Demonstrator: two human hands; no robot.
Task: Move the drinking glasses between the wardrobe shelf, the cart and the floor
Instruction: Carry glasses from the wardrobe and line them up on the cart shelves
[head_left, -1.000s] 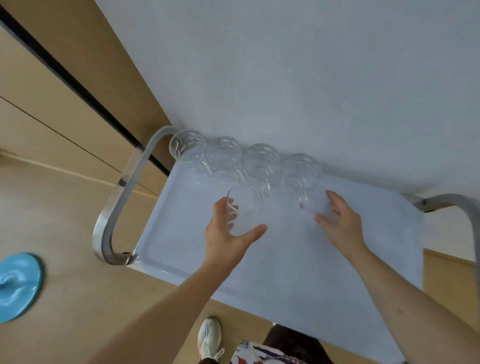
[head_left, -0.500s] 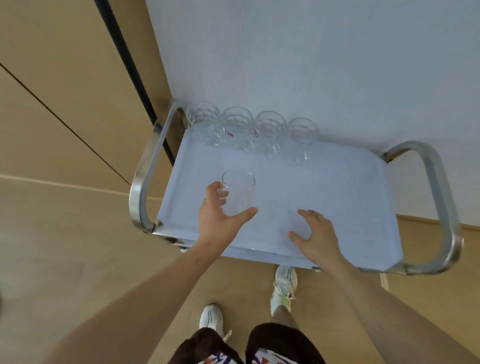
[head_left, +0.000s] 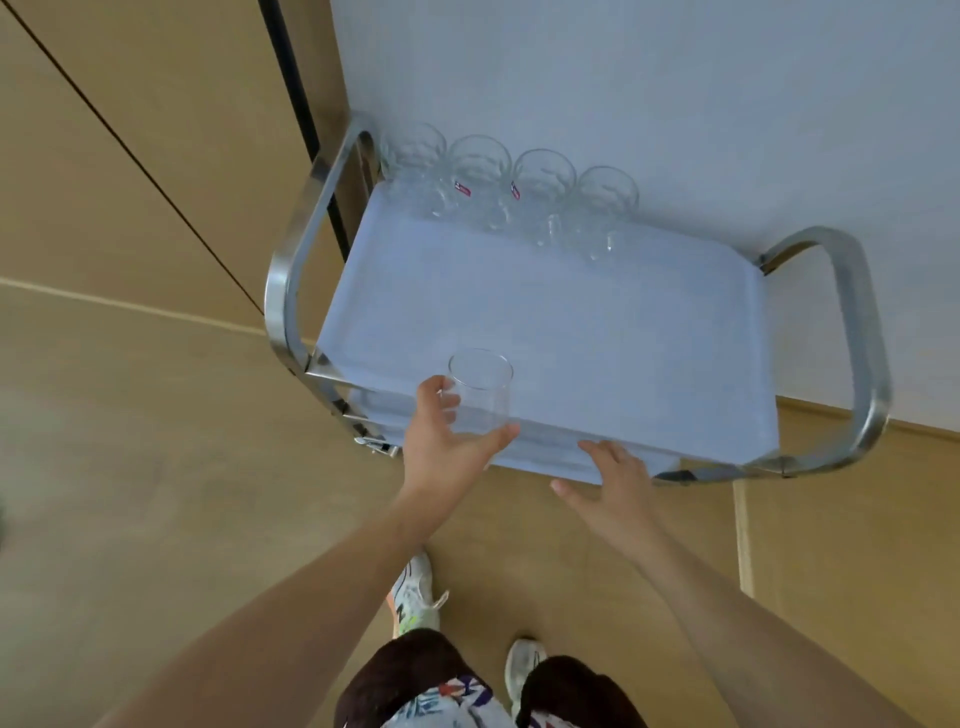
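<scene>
Over the near left part of the cart's pale blue-white tray top (head_left: 597, 332), the left hand (head_left: 441, 452) grips a plain clear straight-sided drinking glass (head_left: 480, 397), fingers curled round its left side and thumb pressed along its lower right. The glass stands upright; whether its base touches the tray cannot be told. The right hand (head_left: 615, 486) is at the tray's near edge with fingers spread and relaxed, holding nothing, its fingertips at or just over the rim.

Along the far edge of the tray, against the pale grey-blue wall panel (head_left: 649, 88), four clear faceted glasses stand in a row, each touching or almost touching the next: the leftmost faceted glass (head_left: 413, 158) just beside the cart's left handle, the second faceted glass (head_left: 478, 174) with a small red label, the third faceted glass (head_left: 543, 189) also labelled, and the rightmost faceted glass (head_left: 605, 205). They are well apart from the held glass, with bare tray between.

A curved brushed-metal handle on the left (head_left: 291, 270) and a matching metal handle on the right (head_left: 857, 353) rise at the two ends of the cart. Beige wooden panels (head_left: 130, 156) with a dark vertical gap (head_left: 291, 83) stand to the left, and a tan wooden floor (head_left: 156, 493) lies below. The person's white sneakers (head_left: 415, 597), dark shorts (head_left: 415, 670) and patterned shirt hem show at the bottom.
</scene>
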